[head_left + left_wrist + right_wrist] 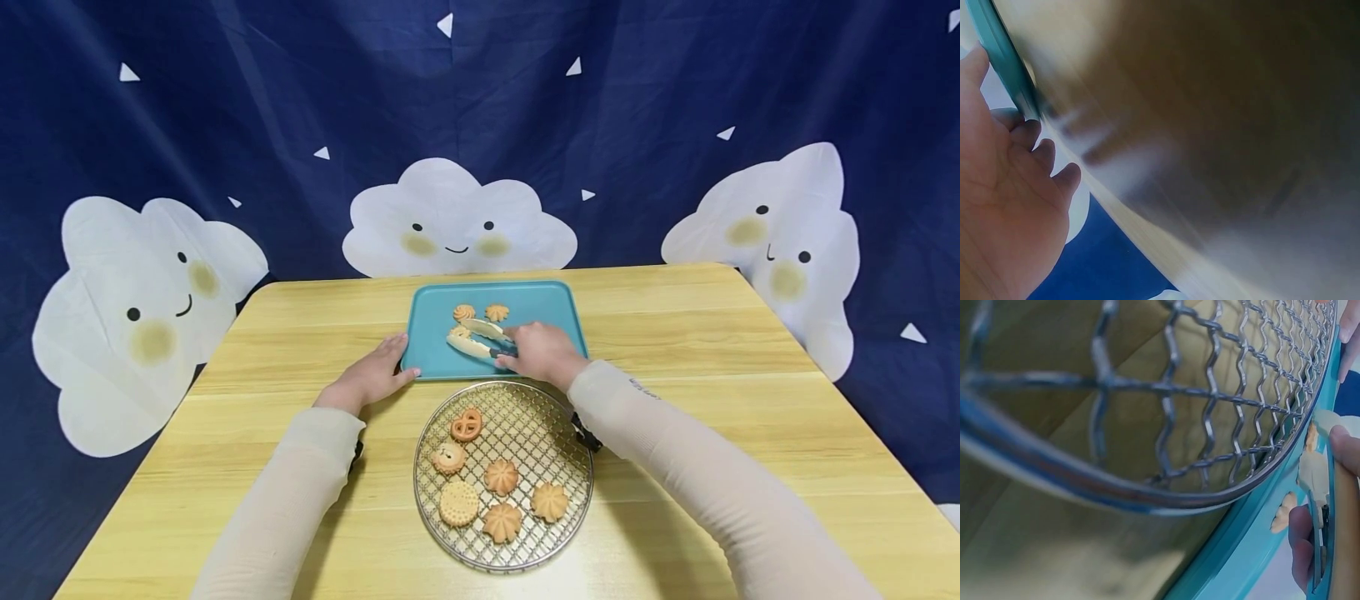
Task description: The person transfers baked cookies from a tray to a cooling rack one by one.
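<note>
My right hand (546, 353) grips a pair of tongs (480, 327) with cream-coloured tips, low over the teal tray (393, 365). Between the tips is a small cookie (460, 332), partly hidden by them. Just beyond, a swirled cookie (464, 312) and a flower-shaped cookie (497, 312) lie on the tray. My left hand (372, 372) touches the tray's left edge near its front corner, fingers extended and thumb apart; the left wrist view shows its fingertips (1067, 175) at the rim.
A round wire rack (525, 417) stands close in front of the tray. On it are a pretzel-shaped cookie (467, 425), a ring-like cookie (448, 457), a round dotted biscuit (459, 503) and flower-shaped cookies (502, 477). A dark blue cloud-patterned curtain (300, 83) hangs behind the wooden table (675, 333).
</note>
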Demonstrator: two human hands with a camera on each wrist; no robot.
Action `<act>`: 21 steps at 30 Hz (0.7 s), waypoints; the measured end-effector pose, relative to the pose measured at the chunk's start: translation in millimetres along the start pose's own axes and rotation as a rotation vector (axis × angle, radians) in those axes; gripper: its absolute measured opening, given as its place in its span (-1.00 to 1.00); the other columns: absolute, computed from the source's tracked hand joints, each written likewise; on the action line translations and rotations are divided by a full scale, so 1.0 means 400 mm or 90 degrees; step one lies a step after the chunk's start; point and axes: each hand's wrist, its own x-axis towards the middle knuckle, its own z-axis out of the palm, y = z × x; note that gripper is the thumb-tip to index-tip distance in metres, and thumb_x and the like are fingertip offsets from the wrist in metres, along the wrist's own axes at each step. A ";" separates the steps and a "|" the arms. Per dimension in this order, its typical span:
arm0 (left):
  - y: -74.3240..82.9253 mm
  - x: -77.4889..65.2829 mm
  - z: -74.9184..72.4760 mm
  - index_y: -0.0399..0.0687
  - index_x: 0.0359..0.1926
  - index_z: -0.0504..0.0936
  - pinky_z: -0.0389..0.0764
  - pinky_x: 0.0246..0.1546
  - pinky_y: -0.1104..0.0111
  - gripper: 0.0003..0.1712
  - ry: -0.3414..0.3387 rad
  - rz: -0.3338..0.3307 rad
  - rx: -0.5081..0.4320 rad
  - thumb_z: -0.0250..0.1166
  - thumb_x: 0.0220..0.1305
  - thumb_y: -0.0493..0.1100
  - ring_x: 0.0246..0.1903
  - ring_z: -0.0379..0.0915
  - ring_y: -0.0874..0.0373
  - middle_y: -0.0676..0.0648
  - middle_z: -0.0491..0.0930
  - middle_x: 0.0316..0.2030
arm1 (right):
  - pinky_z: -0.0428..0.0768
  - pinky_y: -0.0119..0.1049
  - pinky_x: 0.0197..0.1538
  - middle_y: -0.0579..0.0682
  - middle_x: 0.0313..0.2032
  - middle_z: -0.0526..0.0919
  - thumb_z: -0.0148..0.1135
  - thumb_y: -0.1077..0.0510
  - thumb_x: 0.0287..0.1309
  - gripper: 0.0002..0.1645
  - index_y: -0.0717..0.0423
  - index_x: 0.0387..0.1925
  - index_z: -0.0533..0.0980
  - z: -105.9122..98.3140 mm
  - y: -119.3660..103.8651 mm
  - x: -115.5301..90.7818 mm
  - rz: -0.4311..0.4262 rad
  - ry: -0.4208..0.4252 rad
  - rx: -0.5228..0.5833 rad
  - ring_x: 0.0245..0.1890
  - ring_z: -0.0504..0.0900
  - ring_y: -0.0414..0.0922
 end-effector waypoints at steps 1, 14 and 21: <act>-0.001 0.000 0.000 -0.30 0.47 -0.15 -0.09 0.37 0.00 -0.10 -0.001 -0.001 -0.001 -0.03 0.42 0.19 0.42 -0.28 -0.18 -0.25 -0.18 0.46 | 0.61 -0.03 -0.09 0.11 -0.04 0.65 0.16 -0.30 0.19 -0.18 0.09 0.32 0.34 0.000 0.001 -0.001 0.000 0.002 0.001 -0.09 0.60 0.05; -0.001 -0.001 0.003 -0.29 0.47 -0.15 -0.09 0.37 -0.01 -0.10 0.000 -0.004 0.000 -0.04 0.42 0.20 0.42 -0.29 -0.18 -0.24 -0.18 0.46 | 0.39 -0.28 -0.60 0.04 -0.56 0.61 0.14 -0.26 0.23 -0.24 0.05 0.33 0.34 -0.010 0.024 -0.026 -0.029 0.042 0.036 -0.65 0.42 -0.14; 0.003 -0.003 -0.001 -0.29 0.47 -0.15 -0.08 0.37 -0.01 -0.10 -0.001 -0.004 0.002 -0.04 0.43 0.19 0.42 -0.28 -0.18 -0.25 -0.18 0.46 | 0.61 -0.02 -0.13 0.13 0.04 0.61 0.18 -0.25 0.21 -0.25 0.10 0.29 0.39 -0.010 0.055 -0.045 -0.085 0.132 0.055 -0.10 0.63 0.12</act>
